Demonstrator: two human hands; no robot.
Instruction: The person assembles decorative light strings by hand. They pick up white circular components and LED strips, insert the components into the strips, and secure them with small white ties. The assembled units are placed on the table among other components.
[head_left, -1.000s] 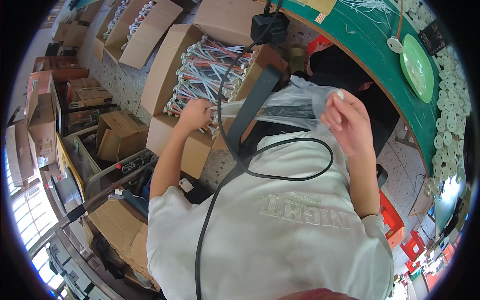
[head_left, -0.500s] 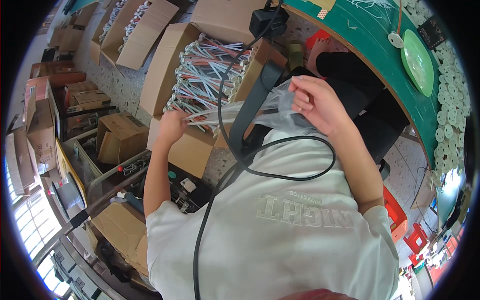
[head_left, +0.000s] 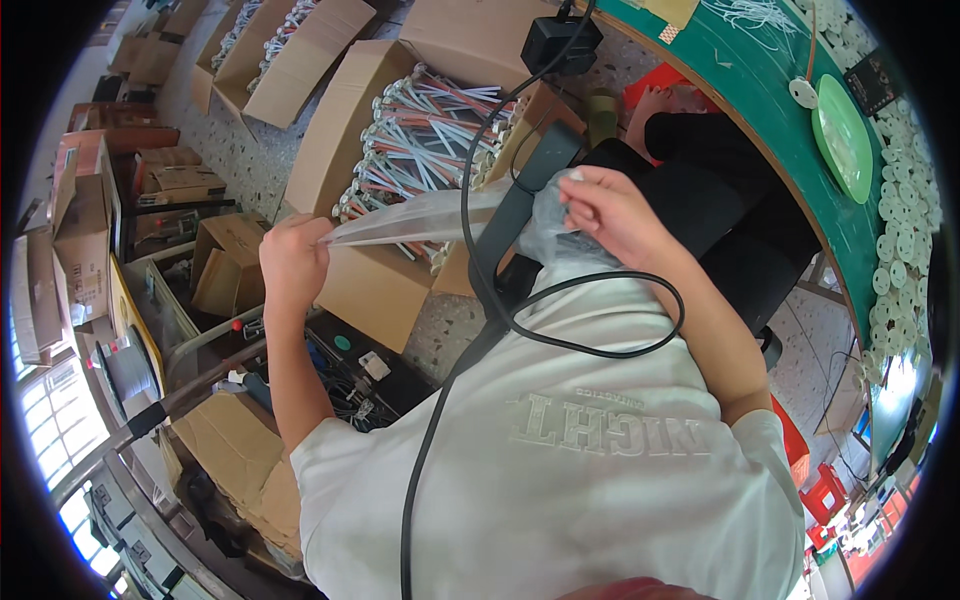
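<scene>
Hands: your left hand (head_left: pixel 293 255), just past 9 o'clock, is clenched on one end of the plastic (head_left: pixel 420 217). Your right hand (head_left: pixel 615 210), at 2 o'clock, has its fingers half curled against the bunched end; cannot tell how firm a pinch, if any, it has. Plastic runs from 10 to 1 o'clock: narrow and fairly straight from your left hand, gathered into a loose clump by your right. Beyond it, at 11, sits the box (head_left: pixel 332 150), well filled with strips (head_left: pixel 425 150). Black cable (head_left: pixel 466 185) crosses in front of the plastic near 12, and a dark bar (head_left: pixel 512 215) hides the part next to the clump.

Handling, my judgement: pull evenly along the length, since thin plastic may tear if jerked. Take a broad pinch with your right thumb and forefinger before adding tension. Keep the span off cable and bar; either could snag it. Stay above the strips too; their ends might catch.
</scene>
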